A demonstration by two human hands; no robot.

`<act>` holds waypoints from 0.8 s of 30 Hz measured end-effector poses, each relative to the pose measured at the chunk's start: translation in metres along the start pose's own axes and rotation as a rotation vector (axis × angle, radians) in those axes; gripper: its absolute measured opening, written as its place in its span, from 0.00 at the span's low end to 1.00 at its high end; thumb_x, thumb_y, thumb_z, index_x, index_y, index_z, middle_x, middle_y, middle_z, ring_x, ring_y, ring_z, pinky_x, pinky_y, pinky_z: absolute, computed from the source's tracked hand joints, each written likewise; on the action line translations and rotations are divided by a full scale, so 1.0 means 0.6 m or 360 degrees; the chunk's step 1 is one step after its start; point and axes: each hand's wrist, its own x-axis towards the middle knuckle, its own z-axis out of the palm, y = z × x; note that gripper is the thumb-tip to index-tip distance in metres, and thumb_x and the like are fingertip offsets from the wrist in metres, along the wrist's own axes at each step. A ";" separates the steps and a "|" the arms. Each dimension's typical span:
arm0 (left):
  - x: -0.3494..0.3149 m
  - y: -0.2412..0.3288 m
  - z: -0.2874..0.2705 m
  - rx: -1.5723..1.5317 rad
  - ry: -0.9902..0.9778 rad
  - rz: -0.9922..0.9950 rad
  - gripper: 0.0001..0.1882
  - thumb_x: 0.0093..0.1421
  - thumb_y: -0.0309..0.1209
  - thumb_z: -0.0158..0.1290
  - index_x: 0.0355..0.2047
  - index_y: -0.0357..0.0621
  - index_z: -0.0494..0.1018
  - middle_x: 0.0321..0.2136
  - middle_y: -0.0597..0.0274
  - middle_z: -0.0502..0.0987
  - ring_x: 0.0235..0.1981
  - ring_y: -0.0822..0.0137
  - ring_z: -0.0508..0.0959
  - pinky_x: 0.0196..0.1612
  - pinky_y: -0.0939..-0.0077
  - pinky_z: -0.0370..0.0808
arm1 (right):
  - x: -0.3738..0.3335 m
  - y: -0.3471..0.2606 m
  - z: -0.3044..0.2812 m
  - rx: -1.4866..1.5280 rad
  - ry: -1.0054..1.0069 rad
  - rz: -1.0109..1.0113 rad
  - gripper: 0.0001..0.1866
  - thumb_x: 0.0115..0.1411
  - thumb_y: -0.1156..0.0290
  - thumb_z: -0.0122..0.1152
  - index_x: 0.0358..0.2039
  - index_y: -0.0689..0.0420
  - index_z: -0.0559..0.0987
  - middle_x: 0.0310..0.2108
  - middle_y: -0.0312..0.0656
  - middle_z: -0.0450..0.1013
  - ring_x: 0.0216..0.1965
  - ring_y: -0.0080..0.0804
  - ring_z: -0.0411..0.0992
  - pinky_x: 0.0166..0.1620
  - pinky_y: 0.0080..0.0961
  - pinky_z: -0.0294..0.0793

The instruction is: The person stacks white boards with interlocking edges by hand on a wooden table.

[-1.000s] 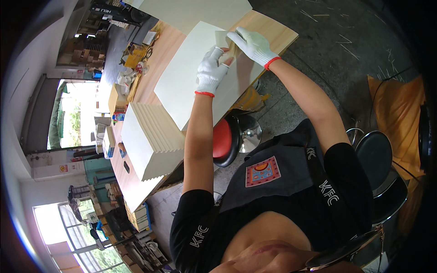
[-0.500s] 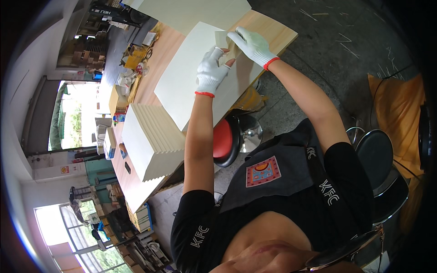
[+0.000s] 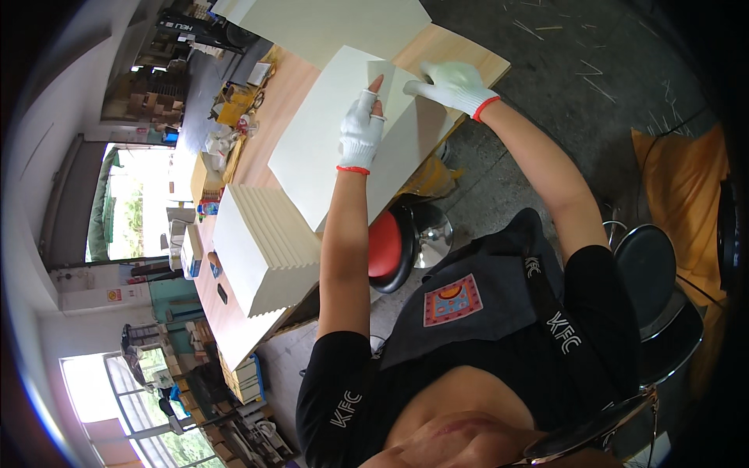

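Note:
A large white sheet lies across the wood-grain table. My left hand, in a white knit glove that leaves some fingertips bare, rests over it with fingers stretched out. Its bare fingertips touch a small pale rectangular piece near the sheet's far edge. To the right, my gloved right hand hovers at the sheet's right side, thumb and fingers apart and nothing visible in it. Motion blurs that hand slightly.
A thick stack of white boards stands at the table's left. Another large pale board lies at the far end. A red-seated stool is beside the table's near edge. Tape and small items line the far-left edge.
My left hand has straightened its fingers over the small pale piece, which it was pinching before. The right hand has moved away to the right, its thumb now spread from the fingers.

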 end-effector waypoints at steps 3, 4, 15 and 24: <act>0.004 0.007 0.001 -0.0080 0.0056 0.0195 0.15 0.66 0.29 0.49 0.51 0.54 0.77 0.38 0.55 0.79 0.36 0.57 0.80 0.41 0.65 0.76 | 0.011 0.019 0.001 -0.0186 0.0222 -0.0492 0.24 0.65 0.43 0.49 0.38 0.52 0.76 0.32 0.44 0.78 0.36 0.46 0.77 0.39 0.43 0.75; 0.003 0.014 -0.003 -0.0090 0.0035 0.0188 0.14 0.66 0.29 0.49 0.50 0.54 0.77 0.38 0.55 0.79 0.36 0.57 0.80 0.41 0.65 0.76 | 0.020 0.014 -0.008 -0.0217 0.0275 -0.0626 0.23 0.65 0.44 0.49 0.38 0.52 0.76 0.32 0.44 0.78 0.35 0.46 0.77 0.39 0.44 0.75; 0.006 0.003 -0.003 -0.0106 -0.0018 0.0137 0.12 0.64 0.30 0.54 0.47 0.48 0.77 0.44 0.54 0.79 0.41 0.56 0.80 0.43 0.66 0.76 | 0.019 -0.019 0.037 0.0866 0.0223 0.0041 0.31 0.67 0.37 0.42 0.49 0.52 0.76 0.45 0.48 0.76 0.48 0.49 0.74 0.50 0.40 0.71; 0.004 -0.004 0.001 -0.0107 -0.0066 0.0072 0.20 0.58 0.30 0.63 0.52 0.49 0.77 0.43 0.56 0.80 0.42 0.67 0.78 0.46 0.72 0.74 | 0.004 -0.022 0.053 0.0856 0.0407 0.0046 0.30 0.68 0.38 0.40 0.50 0.50 0.76 0.42 0.49 0.78 0.45 0.51 0.75 0.47 0.41 0.73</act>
